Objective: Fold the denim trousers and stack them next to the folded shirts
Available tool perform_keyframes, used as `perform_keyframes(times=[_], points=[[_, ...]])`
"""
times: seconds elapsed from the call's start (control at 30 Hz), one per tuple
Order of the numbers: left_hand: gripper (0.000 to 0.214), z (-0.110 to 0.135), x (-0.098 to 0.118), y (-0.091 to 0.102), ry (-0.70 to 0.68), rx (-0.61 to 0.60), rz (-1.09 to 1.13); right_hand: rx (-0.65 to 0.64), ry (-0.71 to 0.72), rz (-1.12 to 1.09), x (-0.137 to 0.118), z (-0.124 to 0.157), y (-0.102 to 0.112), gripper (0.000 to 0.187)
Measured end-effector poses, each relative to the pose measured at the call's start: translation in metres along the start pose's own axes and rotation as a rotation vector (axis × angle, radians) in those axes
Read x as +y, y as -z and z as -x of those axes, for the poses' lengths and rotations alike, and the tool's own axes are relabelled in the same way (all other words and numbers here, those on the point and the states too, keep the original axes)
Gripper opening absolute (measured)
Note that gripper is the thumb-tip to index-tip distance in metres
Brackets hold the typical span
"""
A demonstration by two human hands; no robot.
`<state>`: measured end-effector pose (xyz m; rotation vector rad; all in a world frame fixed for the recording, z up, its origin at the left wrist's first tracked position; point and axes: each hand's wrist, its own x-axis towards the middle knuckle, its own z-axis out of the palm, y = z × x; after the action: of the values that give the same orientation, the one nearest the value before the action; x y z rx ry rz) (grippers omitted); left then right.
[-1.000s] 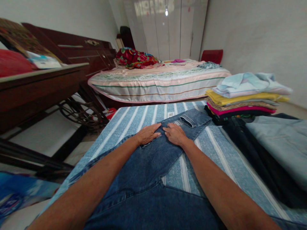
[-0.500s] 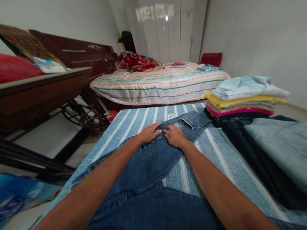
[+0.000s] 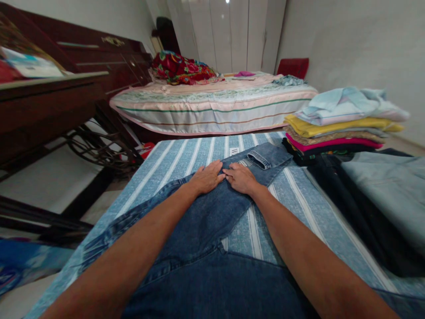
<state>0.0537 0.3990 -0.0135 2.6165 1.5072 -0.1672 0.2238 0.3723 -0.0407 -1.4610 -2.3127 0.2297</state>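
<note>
A pair of blue jeans lies spread on the blue-and-white striped cover, running from the bottom of the view away to the upper right. My left hand rests palm down on the far leg, its fingers stretched out flat. Close beside it my right hand lies on the same leg, fingers spread, their tips almost touching the left hand. Past my hands the end of the leg is turned, and its hem opening shows. Both forearms cover parts of the denim.
On the right stands a stack of folded clothes, with dark trousers and light blue jeans nearer me. A bed is beyond the cover. At left is a wooden table with an iron wheel below.
My left hand has flattened out over the leg and smoothed the denim under it. The right hand stays nearly in place. The view has tilted down slightly.
</note>
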Motion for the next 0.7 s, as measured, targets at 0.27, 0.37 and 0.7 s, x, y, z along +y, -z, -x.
perform_keyframes(times=[0.27,0.37,0.7], points=[[0.062,-0.01,-0.005,0.005,0.008,-0.051,0.031,0.002,-0.006,-0.002,-0.004,0.001,0.003,0.035],[0.059,-0.016,-0.002,0.008,0.028,-0.031,0.029,0.016,0.002,-0.015,-0.005,0.0,0.004,0.033],[0.063,-0.015,0.01,0.003,0.065,-0.008,0.033,0.055,-0.031,-0.178,0.008,-0.007,-0.002,0.018]])
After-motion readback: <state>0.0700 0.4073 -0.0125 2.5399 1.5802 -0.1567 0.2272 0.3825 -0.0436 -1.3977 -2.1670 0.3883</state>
